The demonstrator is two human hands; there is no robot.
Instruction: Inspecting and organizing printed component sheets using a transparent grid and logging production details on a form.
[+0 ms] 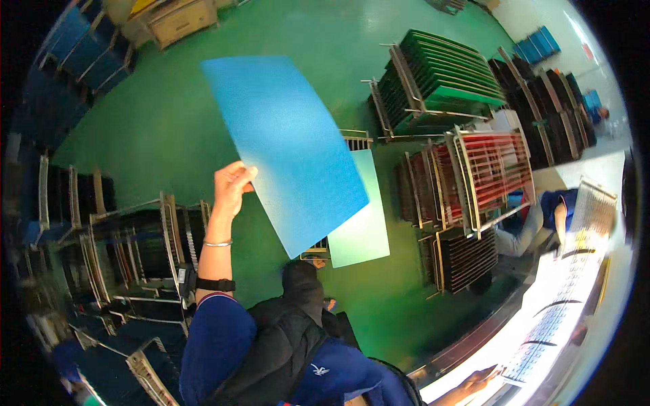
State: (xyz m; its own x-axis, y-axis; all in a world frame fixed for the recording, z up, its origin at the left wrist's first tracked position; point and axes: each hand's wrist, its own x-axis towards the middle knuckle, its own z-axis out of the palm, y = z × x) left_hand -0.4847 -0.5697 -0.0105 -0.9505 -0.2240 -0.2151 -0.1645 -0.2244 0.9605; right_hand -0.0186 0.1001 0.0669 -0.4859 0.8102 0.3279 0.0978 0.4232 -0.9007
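Observation:
My left hand is closed on the left edge of a large blue sheet, thumb on its face. The sheet is held up at a tilt, slightly bowed, over the green floor. Below and behind it, partly covered, lies a pale green sheet on a slatted metal stand. My right hand reaches out at the lower right, its fingers closed at the corner of a clear sheet printed with small rows. That sheet lies on a brightly lit white surface.
Wire racks hold green panels, red panels and dark panels on the right. More metal racks stand on the left. Another person sits at the lit bench on the right. A wooden cabinet stands at the back.

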